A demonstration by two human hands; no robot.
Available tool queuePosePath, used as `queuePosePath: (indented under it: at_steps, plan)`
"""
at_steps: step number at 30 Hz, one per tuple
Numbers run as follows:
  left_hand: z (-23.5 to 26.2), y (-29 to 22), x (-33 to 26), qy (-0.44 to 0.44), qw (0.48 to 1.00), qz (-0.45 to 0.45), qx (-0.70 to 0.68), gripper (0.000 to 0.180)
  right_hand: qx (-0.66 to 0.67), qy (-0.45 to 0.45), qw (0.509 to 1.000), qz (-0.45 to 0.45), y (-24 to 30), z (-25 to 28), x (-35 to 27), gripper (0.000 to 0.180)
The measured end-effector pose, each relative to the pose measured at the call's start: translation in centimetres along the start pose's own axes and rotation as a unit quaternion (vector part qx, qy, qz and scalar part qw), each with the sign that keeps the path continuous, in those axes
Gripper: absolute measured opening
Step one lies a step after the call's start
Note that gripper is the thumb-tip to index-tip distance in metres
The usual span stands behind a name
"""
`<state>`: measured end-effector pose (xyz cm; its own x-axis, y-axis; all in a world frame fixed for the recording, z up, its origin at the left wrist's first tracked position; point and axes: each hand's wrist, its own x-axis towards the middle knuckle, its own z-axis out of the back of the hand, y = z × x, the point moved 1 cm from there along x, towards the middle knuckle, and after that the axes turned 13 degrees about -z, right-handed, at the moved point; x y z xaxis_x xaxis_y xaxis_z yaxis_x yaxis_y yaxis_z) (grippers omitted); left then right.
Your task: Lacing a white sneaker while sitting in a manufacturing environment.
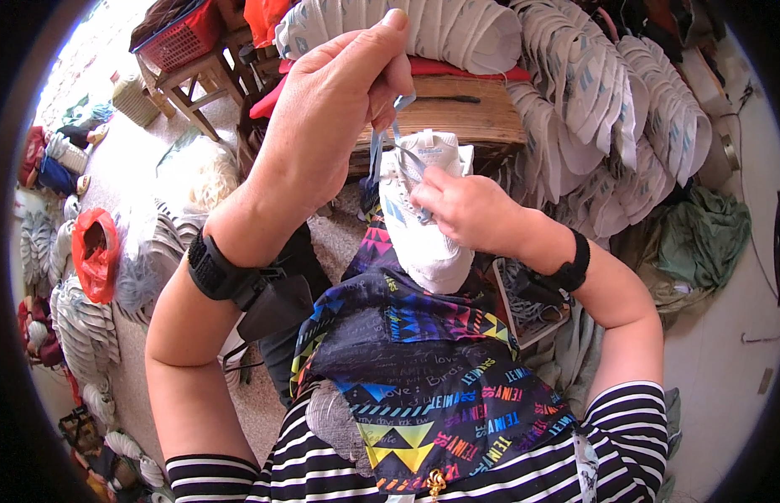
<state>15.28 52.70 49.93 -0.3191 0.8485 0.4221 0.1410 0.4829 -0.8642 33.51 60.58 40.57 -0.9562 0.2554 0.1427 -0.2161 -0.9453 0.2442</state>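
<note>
A white shoe upper (435, 256) with pale blue markings lies in front of me, its toe toward my body and its tongue at the far end. Blue-grey shoelace (376, 156) runs up from its eyelets. My left hand (344, 96) is raised beyond and left of the upper, fingers closed on the lace. Over the right side of the lacing, my right hand (474, 208) is closed, fingertips pinched on the lace near the eyelets. The exact grip of those fingertips is partly hidden.
Stacked white uppers (440, 33) lie across a wooden bench (465, 113); more bundles (574, 92) hang at its right. A red plastic bag (95, 251) and other piles stand at left. A tray (533, 306) is near my right forearm. A patterned apron (440, 377) covers my lap.
</note>
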Motion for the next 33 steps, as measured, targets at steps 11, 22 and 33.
queuePosePath:
  at_steps: [11, 22, 33]
  plan:
    - [-0.4, -0.1, -0.2, 0.006, 1.000, -0.001, -0.005, 0.047, -0.052, -0.018, 0.992, 0.110, -0.2, -0.9, 0.8, 0.010]
    - [-0.4, -0.1, -0.3, 0.011, 1.000, 0.005, 0.000, 0.047, -0.138, -0.011, 0.985, 0.104, -0.4, -1.8, -0.3, 0.009]
    - [-0.9, -0.2, 0.0, 0.001, 1.000, 0.008, 0.011, 0.045, 0.126, 0.012, 0.979, -0.163, 2.0, 0.0, -1.3, 0.024]
